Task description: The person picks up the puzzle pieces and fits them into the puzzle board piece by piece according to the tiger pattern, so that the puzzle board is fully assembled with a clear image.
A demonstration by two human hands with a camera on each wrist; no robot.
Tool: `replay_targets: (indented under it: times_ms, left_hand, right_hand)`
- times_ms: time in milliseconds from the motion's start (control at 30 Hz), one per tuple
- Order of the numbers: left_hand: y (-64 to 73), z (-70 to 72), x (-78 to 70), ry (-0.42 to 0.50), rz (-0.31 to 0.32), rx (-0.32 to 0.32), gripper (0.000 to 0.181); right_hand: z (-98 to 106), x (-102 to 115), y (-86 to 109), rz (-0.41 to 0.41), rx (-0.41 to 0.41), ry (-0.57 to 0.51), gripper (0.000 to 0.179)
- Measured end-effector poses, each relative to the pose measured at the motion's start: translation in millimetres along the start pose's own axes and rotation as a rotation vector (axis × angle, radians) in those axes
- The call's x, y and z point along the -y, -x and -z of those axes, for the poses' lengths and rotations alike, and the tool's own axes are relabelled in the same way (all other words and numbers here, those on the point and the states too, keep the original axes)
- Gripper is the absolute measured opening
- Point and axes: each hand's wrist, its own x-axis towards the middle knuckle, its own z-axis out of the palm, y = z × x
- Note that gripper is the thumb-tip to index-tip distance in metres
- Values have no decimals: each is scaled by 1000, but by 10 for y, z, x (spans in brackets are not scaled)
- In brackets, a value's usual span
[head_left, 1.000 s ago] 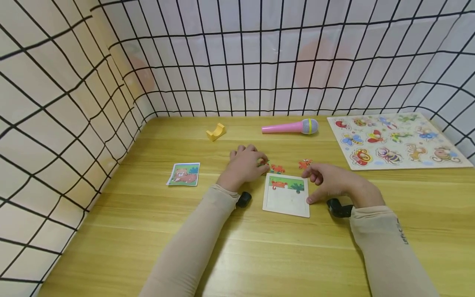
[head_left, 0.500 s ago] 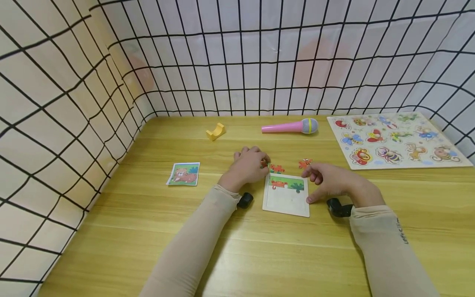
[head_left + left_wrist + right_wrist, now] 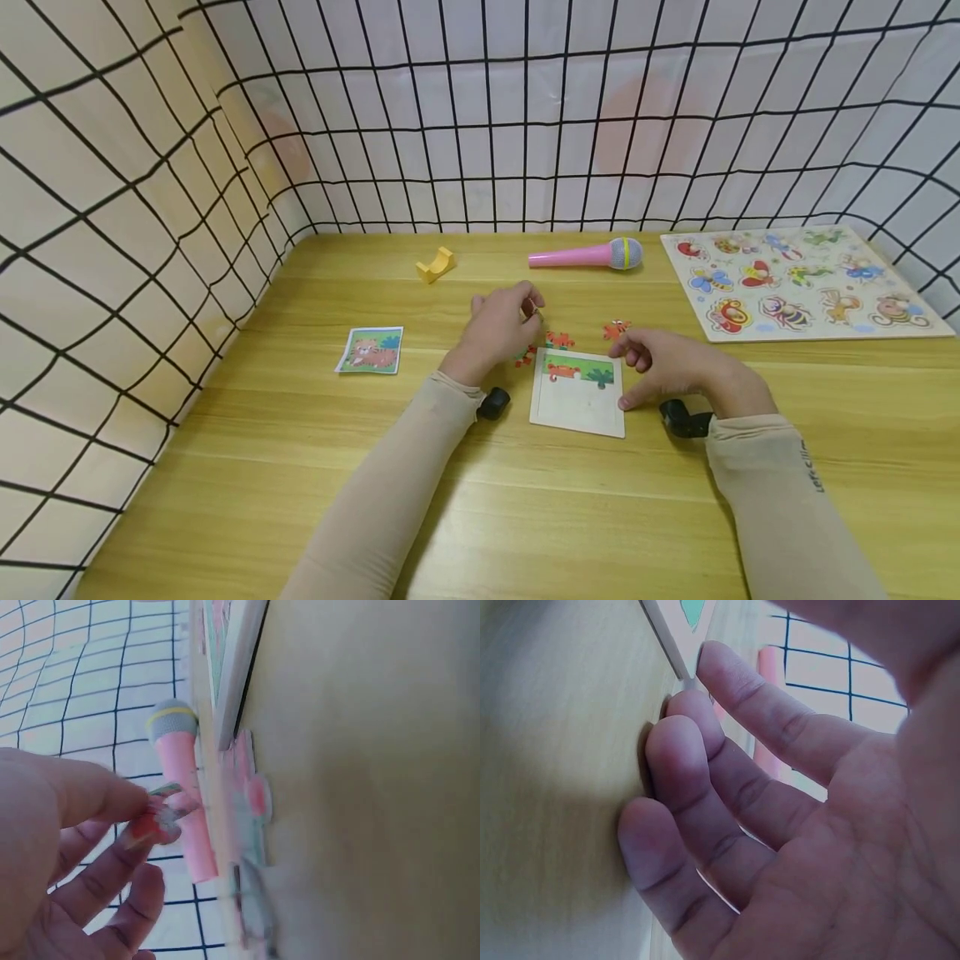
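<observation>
In the head view my left hand (image 3: 495, 329) hovers just left of a small square puzzle tray (image 3: 576, 408). Its thumb and fingers pinch a jigsaw piece (image 3: 159, 819), red and green and partly hidden by the fingertips. The tray's top row bears a green and orange picture; below, its pale base shows. My right hand (image 3: 675, 371) stays at the tray's right side, index fingertip at the far corner and thumb against the edge, other fingers loosely bent. Loose jigsaw pieces lie beyond the tray (image 3: 560, 340), toward the right hand (image 3: 617, 330), and beside the left palm (image 3: 525, 357).
A picture card (image 3: 371, 352) with a cat-like animal lies to the left. Farther back are a yellow curved block (image 3: 437, 265) and a pink toy microphone (image 3: 581, 256). An insect puzzle board (image 3: 810, 287) occupies the back right. Black netting (image 3: 487, 129) lines the table's back and sides.
My left hand has lifted slightly away from the table with a jigsaw piece between its fingertips, uncovering another piece beside its palm. The right hand and the tray have stayed in place.
</observation>
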Motion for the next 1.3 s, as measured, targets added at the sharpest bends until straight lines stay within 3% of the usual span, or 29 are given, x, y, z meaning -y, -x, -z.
replay_targets:
  times_ms: [100,233,433,733,900,1133,1300]
  left_hand:
    - [1,36,-20,38,-28,-12,29]
    - [5,73,-47,49,-65,21,36]
    - [10,87,-49,101,-74,85,33]
    - [23,98,-42,205,-78,110,29]
    - [37,98,-72,197,-99,170,36]
    - [37,93,-82,182,-80,187,36]
    - [38,84,-98,118,-87,243,41]
  right_hand:
    - [-5,6,-3,-2,-2,2,66]
    - [-8,15,2,-3,-2,-3,66]
    - [0,22,9,-10,4,-9,66]
    - [-1,12,-1,-8,4,-9,66]
    - [7,4,-3,-3,3,-1,67]
    - [3,0,-3,-29,3,-5,67]
    - [-3,-3,-10,-17,3,-9,68]
